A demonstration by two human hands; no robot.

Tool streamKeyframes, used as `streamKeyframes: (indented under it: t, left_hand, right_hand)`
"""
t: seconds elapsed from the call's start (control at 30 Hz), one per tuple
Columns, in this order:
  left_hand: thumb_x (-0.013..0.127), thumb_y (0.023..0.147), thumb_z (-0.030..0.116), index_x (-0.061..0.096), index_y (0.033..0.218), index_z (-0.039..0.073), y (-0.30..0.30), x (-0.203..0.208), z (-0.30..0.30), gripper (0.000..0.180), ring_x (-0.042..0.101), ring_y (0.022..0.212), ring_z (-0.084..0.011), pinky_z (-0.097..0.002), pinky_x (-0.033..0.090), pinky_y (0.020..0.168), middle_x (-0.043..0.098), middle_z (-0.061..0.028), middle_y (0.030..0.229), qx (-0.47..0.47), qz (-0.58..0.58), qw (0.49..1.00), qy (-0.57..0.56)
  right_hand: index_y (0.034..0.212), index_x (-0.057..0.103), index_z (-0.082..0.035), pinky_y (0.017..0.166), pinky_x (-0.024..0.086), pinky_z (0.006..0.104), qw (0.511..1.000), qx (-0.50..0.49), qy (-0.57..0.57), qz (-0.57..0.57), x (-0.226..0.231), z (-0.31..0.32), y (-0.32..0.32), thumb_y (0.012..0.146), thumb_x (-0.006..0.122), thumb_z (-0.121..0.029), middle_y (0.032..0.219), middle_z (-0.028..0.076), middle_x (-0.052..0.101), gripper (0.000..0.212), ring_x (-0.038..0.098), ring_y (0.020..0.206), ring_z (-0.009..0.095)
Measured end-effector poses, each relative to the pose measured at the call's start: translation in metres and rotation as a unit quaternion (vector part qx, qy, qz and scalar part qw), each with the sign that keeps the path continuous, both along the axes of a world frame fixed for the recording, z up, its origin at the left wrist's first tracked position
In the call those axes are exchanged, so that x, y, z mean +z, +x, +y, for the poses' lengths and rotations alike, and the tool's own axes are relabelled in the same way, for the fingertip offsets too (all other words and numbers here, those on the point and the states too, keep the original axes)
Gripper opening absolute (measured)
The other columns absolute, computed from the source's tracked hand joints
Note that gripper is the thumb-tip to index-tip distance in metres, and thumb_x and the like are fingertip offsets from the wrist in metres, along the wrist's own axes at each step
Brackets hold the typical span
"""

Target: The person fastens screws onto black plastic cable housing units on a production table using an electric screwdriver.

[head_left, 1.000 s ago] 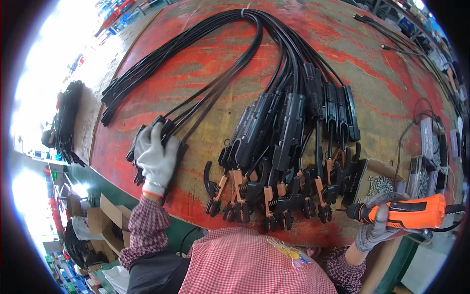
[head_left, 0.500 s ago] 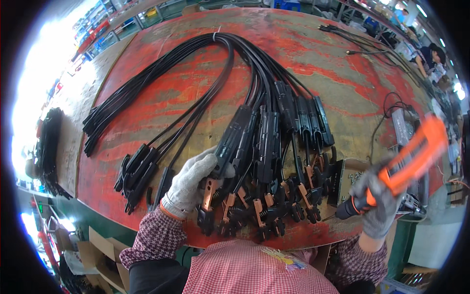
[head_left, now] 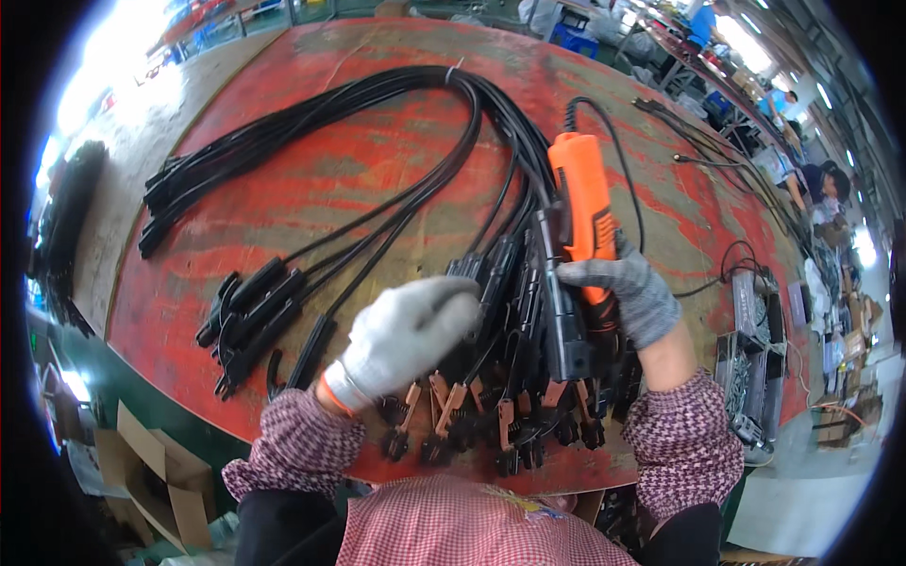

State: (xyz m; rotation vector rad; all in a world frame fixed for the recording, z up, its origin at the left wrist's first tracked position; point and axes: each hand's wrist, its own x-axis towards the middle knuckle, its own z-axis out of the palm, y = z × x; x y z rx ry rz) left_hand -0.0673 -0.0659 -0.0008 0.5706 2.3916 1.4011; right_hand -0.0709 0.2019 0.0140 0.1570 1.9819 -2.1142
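Note:
My right hand (head_left: 637, 292), in a grey glove, is closed round an orange electric screwdriver (head_left: 585, 193). The tool stands nearly upright, cord end up, its black nose low and partly hidden among the cables. Beside my right thumb a black electrode-holder handle (head_left: 563, 325) slants down; I cannot tell if the thumb touches it. My left hand (head_left: 411, 330), in a pale glove and slightly blurred, hovers over the left of the pile, fingers loosely stretched to the right with nothing seen in them. Below, more holders show copper-coloured jaws (head_left: 451, 407) near the table's front edge.
Black cables (head_left: 311, 118) tied in a bundle arch across the worn red table (head_left: 330, 208). Several separate black holders (head_left: 264, 316) lie left. At right stand metal trays of small parts (head_left: 750, 349); loose cables (head_left: 703, 141) lie far right. A cardboard box (head_left: 156, 472) sits below left.
The screwdriver has swung from the right edge to above the holders and turned upright. My left hand has let go of a holder and moved right. The view has shifted slightly.

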Motion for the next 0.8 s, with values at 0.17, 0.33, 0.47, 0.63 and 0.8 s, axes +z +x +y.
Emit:
streamKeyframes:
  t: [0.17,0.33,0.47,0.63,0.8]
  left_hand:
    - [0.068,0.083,0.038,0.028,0.145,0.005,0.02,-0.026,0.012,0.081,0.063,0.105,-0.0245,-0.0343,0.048,0.093,0.062,-0.0149,0.114,-0.152,-0.085,0.975,0.137]
    - [0.064,0.087,0.016,0.003,0.151,0.003,0.042,-0.011,0.036,0.089,0.059,0.092,-0.0117,-0.0244,0.05,0.082,0.058,-0.0111,0.116,-0.154,-0.407,0.842,0.318]
    - [0.06,0.09,0.016,0.014,0.15,0.002,0.064,-0.011,0.051,0.077,0.059,0.084,-0.0103,-0.0244,0.048,0.077,0.053,-0.0117,0.124,-0.089,-0.25,0.918,0.296]
    - [0.054,0.089,0.015,0.028,0.146,0.001,0.069,-0.005,0.069,0.064,0.059,0.081,-0.0085,-0.0226,0.048,0.076,0.06,-0.0096,0.113,0.008,-0.091,0.98,0.178]
    - [0.053,0.089,0.014,0.032,0.144,0.001,0.068,-0.002,0.07,0.061,0.06,0.091,-0.0112,-0.0245,0.049,0.08,0.059,-0.0138,0.118,0.027,-0.119,0.972,0.2]
  right_hand:
    - [0.106,0.063,-0.006,0.073,0.055,0.03,0.996,-0.039,-0.066,0.04,0.026,-0.019,-0.004,0.066,0.08,-0.008,0.091,0.003,0.067,0.043,0.065,0.081,0.016]
    - [0.103,0.064,-0.006,0.064,0.055,0.0283,0.992,-0.111,-0.056,0.02,0.045,-0.005,-0.01,0.066,0.08,-0.006,0.085,0.004,0.067,0.041,0.065,0.072,0.015]
    - [0.103,0.064,-0.005,0.065,0.057,0.0289,0.982,-0.154,0.022,0.105,0.031,0.005,-0.012,0.067,0.079,-0.01,0.084,0.004,0.068,0.04,0.067,0.07,0.016]
    - [0.1,0.062,-0.005,0.063,0.055,0.0297,0.961,-0.23,0.077,0.13,0.02,0.013,-0.022,0.065,0.081,-0.003,0.084,0.004,0.067,0.039,0.065,0.071,0.016]
    - [0.099,0.064,-0.004,0.059,0.055,0.0316,0.971,-0.227,-0.005,0.079,0.017,0.022,-0.025,0.065,0.081,-0.005,0.083,0.006,0.068,0.037,0.066,0.065,0.018]
